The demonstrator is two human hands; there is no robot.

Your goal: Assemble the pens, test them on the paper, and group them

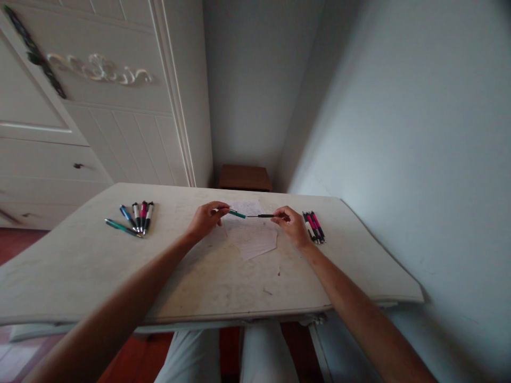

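Note:
Pinched in the fingers of my left hand [207, 218] is the green barrel half of a pen [237, 214], clip side up. My right hand [292, 223] grips the black grip half of a pen [265, 216], with a thin refill [252, 216] sticking out toward the green half. The two halves lie nearly in line, the refill's tip at or very near the green opening; whether it is inside I cannot tell. Beneath both hands lies creased white paper [255, 243] with faint writing.
Several pens fan out at the table's left, including a green one [120, 227] and a blue one [128, 216]. Beside my right hand lie more pens [318, 226], pink and black. The white table [191, 287] stands between a white cabinet [131, 138] and a wall. A brown wooden piece [245, 177] stands behind.

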